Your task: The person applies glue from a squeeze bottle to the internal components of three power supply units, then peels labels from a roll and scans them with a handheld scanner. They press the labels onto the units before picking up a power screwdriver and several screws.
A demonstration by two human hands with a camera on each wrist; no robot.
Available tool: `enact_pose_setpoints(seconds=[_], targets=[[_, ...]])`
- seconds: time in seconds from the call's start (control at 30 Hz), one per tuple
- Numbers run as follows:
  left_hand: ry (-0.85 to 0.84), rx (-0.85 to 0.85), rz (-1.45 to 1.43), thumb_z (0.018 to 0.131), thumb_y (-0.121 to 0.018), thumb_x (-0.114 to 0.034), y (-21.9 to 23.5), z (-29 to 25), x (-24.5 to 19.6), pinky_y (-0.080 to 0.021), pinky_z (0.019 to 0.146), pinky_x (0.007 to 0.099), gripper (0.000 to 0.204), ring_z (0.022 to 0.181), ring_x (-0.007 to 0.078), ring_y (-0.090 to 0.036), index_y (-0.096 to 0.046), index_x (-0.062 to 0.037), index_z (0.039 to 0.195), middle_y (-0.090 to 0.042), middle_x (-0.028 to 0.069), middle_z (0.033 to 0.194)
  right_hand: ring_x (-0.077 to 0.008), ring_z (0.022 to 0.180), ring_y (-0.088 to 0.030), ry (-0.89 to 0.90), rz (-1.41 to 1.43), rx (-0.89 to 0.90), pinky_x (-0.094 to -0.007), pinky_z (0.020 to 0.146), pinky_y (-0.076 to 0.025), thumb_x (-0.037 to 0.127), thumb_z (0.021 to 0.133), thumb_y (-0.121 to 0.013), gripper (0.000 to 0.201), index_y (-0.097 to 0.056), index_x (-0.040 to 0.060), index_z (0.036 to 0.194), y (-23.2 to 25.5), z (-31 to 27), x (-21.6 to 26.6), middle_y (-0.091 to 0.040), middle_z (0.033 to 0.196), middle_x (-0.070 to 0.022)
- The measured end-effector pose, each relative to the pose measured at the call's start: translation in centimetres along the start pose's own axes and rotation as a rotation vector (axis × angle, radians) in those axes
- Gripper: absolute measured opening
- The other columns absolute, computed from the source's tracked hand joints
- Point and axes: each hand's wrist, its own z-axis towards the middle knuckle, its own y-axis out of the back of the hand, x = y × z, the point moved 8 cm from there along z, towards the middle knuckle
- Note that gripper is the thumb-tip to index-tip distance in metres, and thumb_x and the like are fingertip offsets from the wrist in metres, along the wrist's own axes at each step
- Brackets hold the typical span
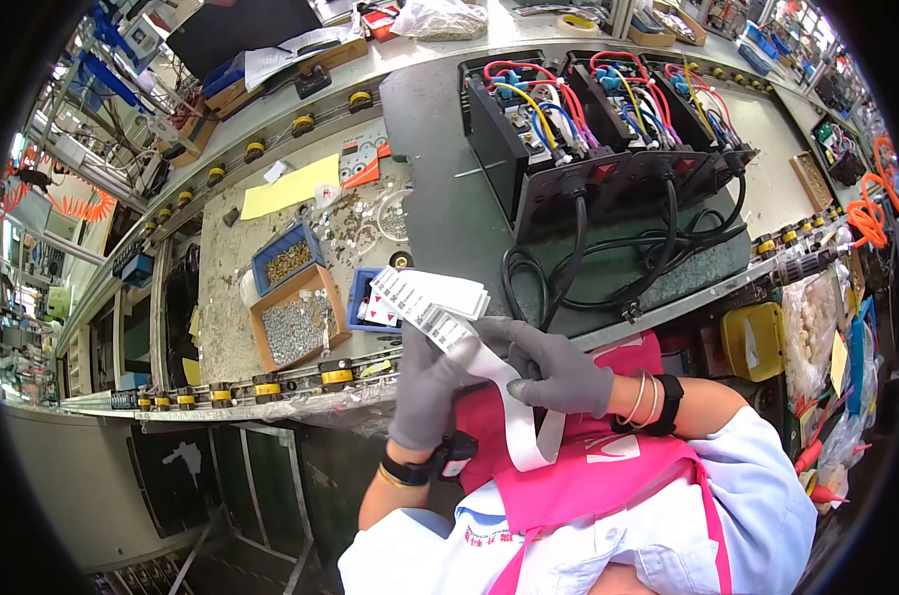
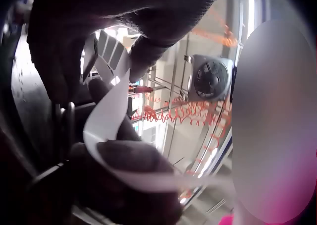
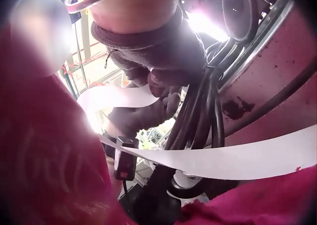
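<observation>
A strip of white printed labels (image 1: 449, 332) is held between two grey-gloved hands above the bench's front edge. My left hand (image 1: 427, 387) grips the labels near their printed end, several white pieces fanned out beyond its fingers. At the strip's lower part, my right hand (image 1: 563, 372) pinches the band between thumb and fingers. From there the plain white tail (image 1: 524, 441) hangs in a loop over the pink apron. The left wrist view shows the curled strip (image 2: 106, 116) between dark gloved fingers. In the right wrist view the band (image 3: 237, 158) passes below the right hand (image 3: 148, 51).
Black units (image 1: 558, 149) with coloured wires stand on a dark green board, their black cables (image 1: 578, 258) coiled in front. Left of them are a cardboard box of screws (image 1: 296, 322), a blue bin (image 1: 289, 258) and yellow paper (image 1: 291, 186). A yellow container (image 1: 754, 342) is at right.
</observation>
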Motion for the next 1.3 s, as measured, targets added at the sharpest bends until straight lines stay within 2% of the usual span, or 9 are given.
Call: enact_pose_setpoints(seconds=[0.07, 0.23, 0.33, 0.43, 0.53, 0.63, 0.83, 0.97, 1.3], targets=[[-0.136, -0.127, 0.263, 0.087, -0.062, -0.013, 0.5, -1.2, -0.1, -0.047, 0.086, 0.0306, 0.077, 0.103, 0.0201, -0.057, -0.012, 0.0020, 0.144, -0.057, 0.0155, 0.112, -0.0134, 0.063, -0.054, -0.014, -0.089, -0.003, -0.0299, 0.061, -0.046, 0.003, 0.071, -0.055, 0.078, -0.029, 0.0088, 0.144, -0.2, 0.0, 0.0, -0.054, 0.072, -0.0056], [-0.032, -0.311, 0.094, 0.084, -0.065, -0.006, 1.4, -4.1, 1.3, -0.049, 0.077, 0.0287, 0.093, 0.084, 0.0149, -0.061, 0.003, -0.0052, 0.148, -0.061, 0.0104, 0.093, -0.0148, 0.062, -0.054, 0.010, -0.247, 0.016, -0.0301, 0.058, -0.046, 0.003, 0.076, -0.057, 0.077, -0.024, 0.0079, 0.145, -1.2, -0.2, -0.6, -0.056, 0.073, -0.0077], [-0.138, -0.319, 0.069, 0.083, -0.066, -0.001, 1.2, -4.8, 0.7, -0.049, 0.078, 0.0273, 0.094, 0.087, 0.0139, -0.061, 0.001, -0.0093, 0.149, -0.061, 0.0106, 0.097, -0.0280, 0.060, -0.061, 0.122, -0.482, -0.040, -0.0399, 0.056, -0.048, 0.010, 0.075, -0.063, 0.081, -0.023, 0.0113, 0.146, -1.7, -0.1, -0.4, -0.059, 0.067, -0.0092], [-0.201, -0.366, -0.100, 0.083, -0.064, 0.000, 0.6, -4.8, -0.6, -0.049, 0.079, 0.0262, 0.083, 0.087, 0.0121, -0.059, -0.012, -0.0064, 0.148, -0.060, 0.0098, 0.101, -0.0220, 0.060, -0.061, 0.031, -0.524, 0.111, -0.0325, 0.058, -0.048, 0.010, 0.076, -0.069, 0.078, -0.029, 0.0050, 0.142, -1.6, -0.8, 1.4, -0.058, 0.067, -0.0094], [-0.255, -0.253, -0.015, 0.084, -0.063, 0.002, 0.3, -4.3, -1.7, -0.048, 0.079, 0.0251, 0.067, 0.090, 0.0117, -0.058, -0.029, -0.0019, 0.141, -0.059, 0.0096, 0.105, -0.0186, 0.056, -0.058, 0.415, -0.516, -0.186, -0.0304, 0.054, -0.047, 0.009, 0.073, -0.074, 0.061, -0.047, -0.0015, 0.127, 1.8, -1.7, 7.1, -0.057, 0.064, -0.0065], [-0.279, -0.194, 0.088, 0.085, -0.062, 0.003, 0.0, -4.2, -2.1, -0.048, 0.080, 0.0242, 0.053, 0.095, 0.0122, -0.057, -0.040, 0.0014, 0.133, -0.059, 0.0099, 0.108, -0.0263, 0.073, -0.061, 0.597, -0.645, -0.318, -0.0354, 0.064, -0.049, 0.022, 0.074, -0.074, 0.042, -0.061, 0.0071, 0.111, 3.4, -1.3, 10.3, -0.059, 0.081, -0.0092], [-0.314, -0.123, 0.165, 0.084, -0.064, 0.000, -1.7, -3.4, -3.5, -0.050, 0.078, 0.0258, 0.046, 0.095, 0.0143, -0.059, -0.044, 0.0030, 0.126, -0.057, 0.0134, 0.113, -0.0269, 0.087, -0.060, 0.686, -0.865, -0.218, -0.0398, 0.076, -0.048, 0.028, 0.075, -0.070, 0.032, -0.063, 0.0106, 0.101, 2.2, 0.7, 10.1, -0.059, 0.091, -0.0071], [-0.448, -0.179, 0.380, 0.081, -0.070, -0.005, -2.2, -3.3, -4.2, -0.052, 0.073, 0.0276, 0.041, 0.088, 0.0160, -0.064, -0.051, 0.0022, 0.117, -0.061, 0.0147, 0.108, -0.0239, 0.086, -0.060, 0.704, -0.935, -0.194, -0.0370, 0.073, -0.047, 0.026, 0.075, -0.071, 0.028, -0.064, 0.0115, 0.098, 2.1, 0.6, 10.0, -0.061, 0.092, -0.0046], [-0.335, -0.259, 0.455, 0.081, -0.070, -0.006, -1.9, -2.7, -2.7, -0.052, 0.070, 0.0267, 0.034, 0.081, 0.0155, -0.064, -0.055, 0.0028, 0.110, -0.063, 0.0123, 0.100, -0.0166, 0.074, -0.054, 0.925, -1.307, -0.351, -0.0318, 0.068, -0.045, 0.022, 0.060, -0.065, 0.017, -0.059, 0.0129, 0.073, 0.6, -1.4, 10.1, -0.052, 0.078, 0.0002]])
